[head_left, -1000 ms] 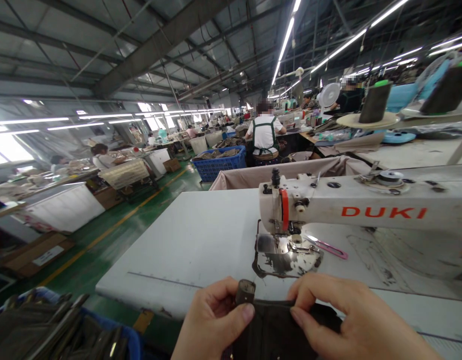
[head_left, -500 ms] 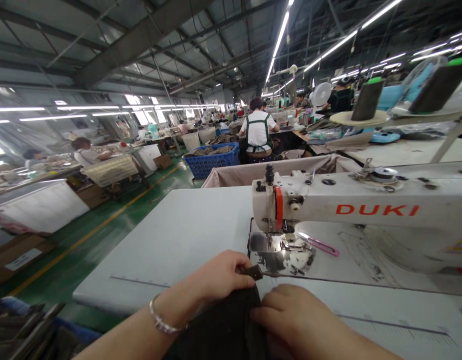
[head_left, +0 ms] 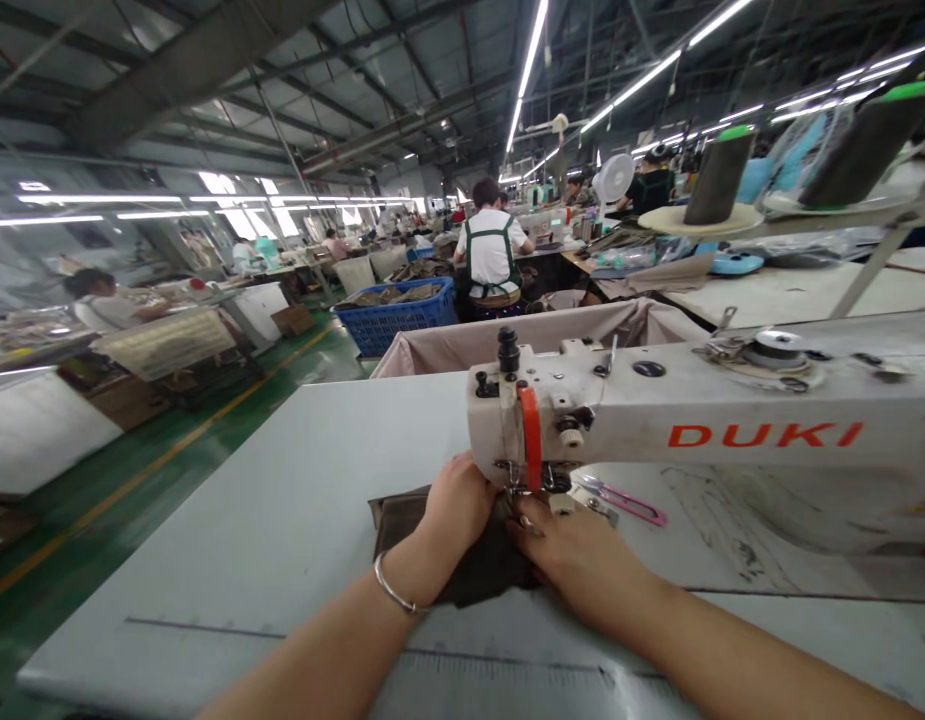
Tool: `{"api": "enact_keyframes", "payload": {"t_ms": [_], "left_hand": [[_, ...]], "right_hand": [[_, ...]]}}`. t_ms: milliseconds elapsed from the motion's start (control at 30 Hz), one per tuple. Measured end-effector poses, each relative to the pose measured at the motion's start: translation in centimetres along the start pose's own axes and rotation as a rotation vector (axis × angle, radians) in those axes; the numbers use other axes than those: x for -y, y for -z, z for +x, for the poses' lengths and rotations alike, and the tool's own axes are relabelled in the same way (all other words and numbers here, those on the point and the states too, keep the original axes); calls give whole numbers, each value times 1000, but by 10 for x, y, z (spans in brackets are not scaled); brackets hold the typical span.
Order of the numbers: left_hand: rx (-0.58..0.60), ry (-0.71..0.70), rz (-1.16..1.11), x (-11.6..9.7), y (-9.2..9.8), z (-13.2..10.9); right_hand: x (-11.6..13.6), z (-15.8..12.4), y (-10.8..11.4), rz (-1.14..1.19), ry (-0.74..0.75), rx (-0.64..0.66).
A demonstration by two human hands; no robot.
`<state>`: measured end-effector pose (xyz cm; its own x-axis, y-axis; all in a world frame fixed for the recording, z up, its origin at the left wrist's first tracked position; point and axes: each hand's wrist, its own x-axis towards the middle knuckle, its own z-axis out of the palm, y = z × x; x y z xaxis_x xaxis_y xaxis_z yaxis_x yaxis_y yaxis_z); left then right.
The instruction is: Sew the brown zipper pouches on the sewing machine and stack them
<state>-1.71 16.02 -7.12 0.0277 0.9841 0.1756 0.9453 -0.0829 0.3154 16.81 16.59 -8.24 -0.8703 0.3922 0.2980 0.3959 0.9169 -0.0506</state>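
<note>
A dark olive fabric piece [head_left: 481, 565] lies on the pale table under the head of a white sewing machine [head_left: 619, 400] with a red guard. My left hand [head_left: 462, 500], with a silver bangle at the wrist, rests on the fabric left of the needle area; its fingertips are hidden behind the machine head. Just right of the needle, my right hand [head_left: 567, 545] has bent fingers at the fabric's right edge, close to the presser foot. Whether either hand pinches the cloth is not clear. Pink-handled snips [head_left: 634, 505] lie on the machine bed to the right.
Behind the table stand a pink cloth-lined bin [head_left: 439, 350] and a blue crate [head_left: 394, 320] of dark fabric. A person in a white shirt [head_left: 490, 250] sits beyond, back turned. Dark thread cones [head_left: 719, 180] stand at upper right. Ruler marks [head_left: 507, 665] run along the table front.
Both hands have moved forward with the fabric, from the table's front edge to beneath the machine head. The fabric now lies spread on the table. The view has shifted to the right.
</note>
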Motion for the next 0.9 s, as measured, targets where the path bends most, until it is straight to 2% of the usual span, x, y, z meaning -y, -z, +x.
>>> {"api": "enact_keyframes", "payload": {"t_ms": [167, 267, 367, 500, 667, 900], "left_hand": [[23, -97, 18, -9, 2, -26], [50, -249, 34, -8, 4, -44], [68, -341, 45, -4, 5, -50], [71, -375, -9, -6, 5, -49], [38, -343, -61, -13, 3, -54], [116, -370, -123, -2, 6, -49]], "right_hand": [[4, -6, -7, 34, 3, -21], [9, -6, -9, 32, 6, -31], [13, -5, -9, 14, 19, -32], [14, -12, -9, -9, 60, -29], [14, -21, -12, -37, 87, -81], [18, -18, -11, -22, 53, -99]]}}
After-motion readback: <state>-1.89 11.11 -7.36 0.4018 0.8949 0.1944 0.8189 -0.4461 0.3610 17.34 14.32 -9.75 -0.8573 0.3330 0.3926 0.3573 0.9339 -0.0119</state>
